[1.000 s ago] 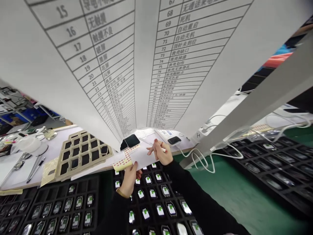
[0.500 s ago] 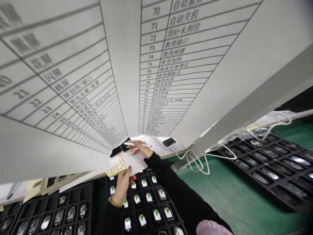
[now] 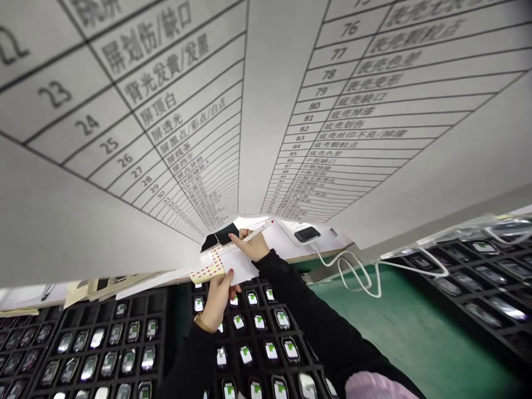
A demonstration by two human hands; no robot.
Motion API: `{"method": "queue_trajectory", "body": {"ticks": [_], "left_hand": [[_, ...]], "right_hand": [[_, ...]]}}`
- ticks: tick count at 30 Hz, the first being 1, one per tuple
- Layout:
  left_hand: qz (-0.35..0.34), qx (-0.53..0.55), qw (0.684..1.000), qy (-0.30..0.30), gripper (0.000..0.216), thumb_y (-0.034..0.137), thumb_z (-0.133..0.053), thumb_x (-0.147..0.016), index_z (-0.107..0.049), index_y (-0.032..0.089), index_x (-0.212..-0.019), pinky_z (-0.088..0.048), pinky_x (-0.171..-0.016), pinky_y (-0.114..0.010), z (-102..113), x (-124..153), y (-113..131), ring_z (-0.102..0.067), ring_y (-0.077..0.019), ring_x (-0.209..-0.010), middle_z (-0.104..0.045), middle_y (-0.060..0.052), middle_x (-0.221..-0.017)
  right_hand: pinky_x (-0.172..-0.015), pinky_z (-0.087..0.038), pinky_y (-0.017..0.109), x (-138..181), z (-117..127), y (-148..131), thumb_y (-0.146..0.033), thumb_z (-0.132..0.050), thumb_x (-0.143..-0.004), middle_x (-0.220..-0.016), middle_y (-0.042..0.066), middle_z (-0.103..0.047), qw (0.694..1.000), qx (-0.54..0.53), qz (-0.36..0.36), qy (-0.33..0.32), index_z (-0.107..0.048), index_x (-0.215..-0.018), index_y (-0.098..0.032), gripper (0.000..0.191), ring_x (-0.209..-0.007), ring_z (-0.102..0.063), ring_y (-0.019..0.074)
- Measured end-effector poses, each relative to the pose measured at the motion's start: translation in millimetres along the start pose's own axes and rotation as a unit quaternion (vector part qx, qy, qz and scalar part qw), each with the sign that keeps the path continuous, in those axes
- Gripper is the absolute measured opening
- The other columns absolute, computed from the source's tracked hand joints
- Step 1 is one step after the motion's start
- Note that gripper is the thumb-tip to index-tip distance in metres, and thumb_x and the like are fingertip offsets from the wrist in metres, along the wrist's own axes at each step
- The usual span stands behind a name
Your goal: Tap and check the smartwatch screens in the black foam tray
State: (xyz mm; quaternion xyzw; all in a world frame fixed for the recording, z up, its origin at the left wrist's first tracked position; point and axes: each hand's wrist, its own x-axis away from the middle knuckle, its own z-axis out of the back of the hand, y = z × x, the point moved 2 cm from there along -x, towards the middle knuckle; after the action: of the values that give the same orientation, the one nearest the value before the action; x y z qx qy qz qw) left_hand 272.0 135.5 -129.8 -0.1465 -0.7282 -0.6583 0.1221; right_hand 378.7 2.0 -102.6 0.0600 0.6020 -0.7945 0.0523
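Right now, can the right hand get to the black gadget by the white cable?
Probably yes: the right hand is near the gadget, nothing seems to stand between, but it's holding a pen.

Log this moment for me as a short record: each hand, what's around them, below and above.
Left hand: pinches the near edge of a white paper, thumb on top
Right hand: holds a slim white pen by the paper's far side; tip contact cannot be told
Beside paper: yellow sheet with red dots
Right on bench: dark rounded device, white cable nearby
Below: black tray of watches, several screens white and green
Above: printed numbered list
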Motion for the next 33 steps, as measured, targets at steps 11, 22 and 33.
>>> {"method": "queue_trajectory", "body": {"ticks": [11,22,33], "left_hand": [[-0.008,-0.039,0.999,-0.004,0.057,0.070,-0.054,-0.074,-0.053,0.016,-0.055,-0.028,-0.048,-0.024,1,3,1,-0.039,-0.0078,-0.043,-0.056,-0.003,-0.053],[-0.093,-0.357,0.929,-0.022,0.053,0.051,-0.032,-0.094,-0.055,0.018,-0.059,-0.040,-0.059,-0.031,6,25,17,-0.056,-0.0174,-0.053,-0.059,-0.005,-0.052],[-0.571,-0.632,0.431,-0.299,0.041,0.022,-0.039,-0.097,-0.060,0.012,-0.063,-0.032,-0.048,-0.029,-21,83,72,-0.056,-0.0155,-0.048,-0.057,-0.003,-0.052]], "right_hand": [[-0.052,-0.030,0.028,0,-3,7,-0.034,-0.047,-0.070,-0.047,-0.006,-0.026,0.989,0.113,0.089,0.041,-0.022,-0.052,-0.025,0.032,-0.047,-0.031,0.0128],[-0.053,-0.033,0.027,0,-4,9,-0.031,-0.045,-0.071,-0.048,-0.005,-0.031,0.976,0.182,0.108,0.058,-0.021,-0.055,-0.025,0.029,-0.047,-0.034,0.0136],[-0.053,-0.034,0.029,3,-2,15,-0.032,-0.047,-0.067,-0.046,-0.004,-0.032,0.974,0.194,0.103,0.049,-0.023,-0.052,-0.026,0.030,-0.047,-0.039,0.0154]]}}
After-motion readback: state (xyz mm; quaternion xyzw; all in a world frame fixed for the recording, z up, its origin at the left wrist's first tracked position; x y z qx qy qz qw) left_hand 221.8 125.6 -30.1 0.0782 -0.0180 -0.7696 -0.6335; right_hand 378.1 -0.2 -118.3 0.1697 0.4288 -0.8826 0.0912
